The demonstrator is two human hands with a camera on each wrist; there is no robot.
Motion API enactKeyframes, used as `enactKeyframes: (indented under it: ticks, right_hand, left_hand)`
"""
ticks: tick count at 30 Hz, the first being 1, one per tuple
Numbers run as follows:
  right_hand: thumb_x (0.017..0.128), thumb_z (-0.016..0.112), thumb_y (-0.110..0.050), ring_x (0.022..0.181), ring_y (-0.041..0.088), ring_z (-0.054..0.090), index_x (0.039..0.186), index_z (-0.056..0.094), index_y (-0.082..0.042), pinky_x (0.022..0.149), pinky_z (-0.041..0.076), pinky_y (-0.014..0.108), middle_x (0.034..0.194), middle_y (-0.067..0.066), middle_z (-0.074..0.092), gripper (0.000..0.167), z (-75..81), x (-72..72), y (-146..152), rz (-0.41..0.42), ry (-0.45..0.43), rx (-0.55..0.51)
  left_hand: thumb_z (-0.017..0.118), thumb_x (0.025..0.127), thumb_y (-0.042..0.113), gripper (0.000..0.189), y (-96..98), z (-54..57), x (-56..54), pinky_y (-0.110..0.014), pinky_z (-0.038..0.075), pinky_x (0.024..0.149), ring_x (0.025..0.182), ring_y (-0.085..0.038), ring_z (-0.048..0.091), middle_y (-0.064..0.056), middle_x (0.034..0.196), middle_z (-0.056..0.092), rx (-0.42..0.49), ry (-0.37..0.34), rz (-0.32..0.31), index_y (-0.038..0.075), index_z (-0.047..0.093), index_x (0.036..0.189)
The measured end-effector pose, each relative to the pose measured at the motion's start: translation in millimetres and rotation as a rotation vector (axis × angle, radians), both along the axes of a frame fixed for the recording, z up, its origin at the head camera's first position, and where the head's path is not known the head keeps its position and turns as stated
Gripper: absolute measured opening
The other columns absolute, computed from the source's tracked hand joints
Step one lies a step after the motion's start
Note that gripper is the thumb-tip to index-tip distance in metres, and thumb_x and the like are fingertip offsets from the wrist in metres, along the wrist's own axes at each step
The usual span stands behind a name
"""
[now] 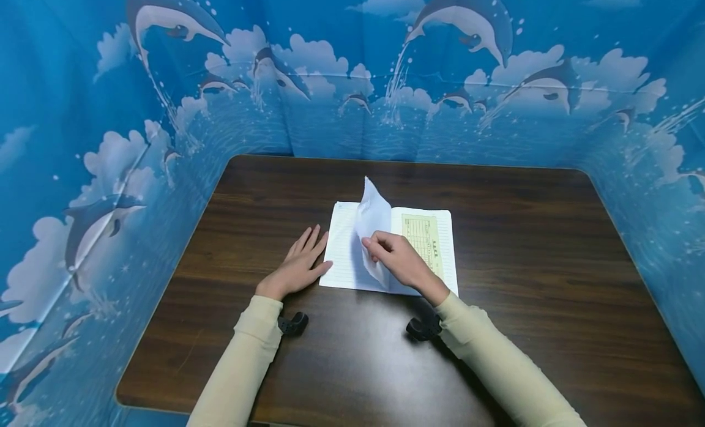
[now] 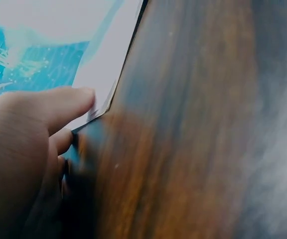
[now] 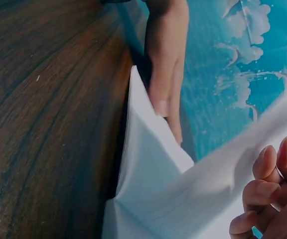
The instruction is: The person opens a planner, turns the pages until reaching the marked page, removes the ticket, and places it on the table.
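Note:
An open notebook [image 1: 344,243] with lined pages lies on the dark wooden table. One page [image 1: 373,210] stands up from the spine and curves to the left. My right hand [image 1: 399,259] holds this page near its outer edge with curled fingers; in the right wrist view several fingertips [image 3: 267,164] are close against the raised white sheet [image 3: 203,194]. My left hand [image 1: 297,265] rests flat at the notebook's left edge, fingers spread, the thumb [image 2: 73,102] at the lower left corner. On the right-hand page lies a pale green printed panel [image 1: 421,234] with a grid.
A blue curtain [image 1: 330,133] printed with dolphins and clouds surrounds the back and sides of the table [image 1: 523,231]. Black straps with curved mounts [image 1: 424,328] sit at both wrists, below the cream sleeves [image 1: 496,353].

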State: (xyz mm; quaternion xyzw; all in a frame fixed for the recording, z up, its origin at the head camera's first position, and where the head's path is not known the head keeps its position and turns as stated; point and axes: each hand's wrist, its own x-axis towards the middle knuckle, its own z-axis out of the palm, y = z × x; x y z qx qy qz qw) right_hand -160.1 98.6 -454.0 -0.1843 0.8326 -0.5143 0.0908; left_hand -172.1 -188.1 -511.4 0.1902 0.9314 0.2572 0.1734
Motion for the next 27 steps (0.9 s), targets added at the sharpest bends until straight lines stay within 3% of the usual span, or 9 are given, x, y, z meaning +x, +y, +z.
enactKeyframes:
  ticks: [8,14,19,23,27]
  right_hand:
    - [0.102,0.066,-0.04,0.064,0.014,0.048,0.082,0.062,-0.02,0.061,0.038,0.025,0.069,-0.003,0.049,0.028,-13.3,-0.1,1.0,-0.024,0.009,0.091]
    - [0.098,0.072,-0.033,0.075,0.013,0.055,0.098,0.07,-0.019,0.07,0.047,0.027,0.089,-0.004,0.065,0.014,-22.0,-0.8,0.3,0.022,0.124,0.229]
    - [0.099,0.072,-0.03,0.085,0.013,0.06,0.11,0.074,-0.014,0.08,0.054,0.034,0.101,-0.001,0.07,0.02,-26.6,1.3,-0.3,0.061,0.216,0.349]
    - [0.1,0.071,-0.029,0.093,0.016,0.068,0.112,0.076,-0.012,0.088,0.057,0.039,0.108,0.001,0.073,0.021,-29.7,2.4,-0.7,0.088,0.258,0.42]
    - [0.1,0.07,-0.027,0.098,0.018,0.072,0.111,0.077,-0.013,0.09,0.058,0.041,0.111,0.002,0.075,0.019,-31.8,3.1,0.0,0.107,0.28,0.469]
  left_hand:
    - [0.016,0.114,0.048,0.063,2.6,3.0,1.2,-0.061,0.002,0.13,0.165,-0.033,-0.009,-0.009,0.178,-0.003,0.027,-0.004,0.033,0.017,0.012,0.169]
    - [0.01,0.114,0.048,0.063,1.7,0.4,0.7,-0.06,-0.001,0.13,0.165,-0.032,-0.01,-0.008,0.178,-0.003,0.085,-0.015,0.053,0.017,0.014,0.169]
    - [0.007,0.112,0.055,0.069,2.0,-1.9,-0.1,-0.061,-0.002,0.129,0.164,-0.032,-0.01,-0.009,0.178,-0.003,0.09,-0.011,0.054,0.017,0.014,0.169]
    - [0.01,0.108,0.066,0.078,2.8,-3.2,-1.0,-0.061,-0.001,0.13,0.165,-0.031,-0.011,-0.005,0.178,-0.006,0.032,0.002,0.043,0.019,0.011,0.169]
    - [0.028,0.107,0.067,0.08,1.5,-5.7,-1.5,-0.059,-0.001,0.131,0.165,-0.027,-0.012,0.0,0.177,-0.011,-0.014,0.003,0.035,0.023,0.006,0.169]
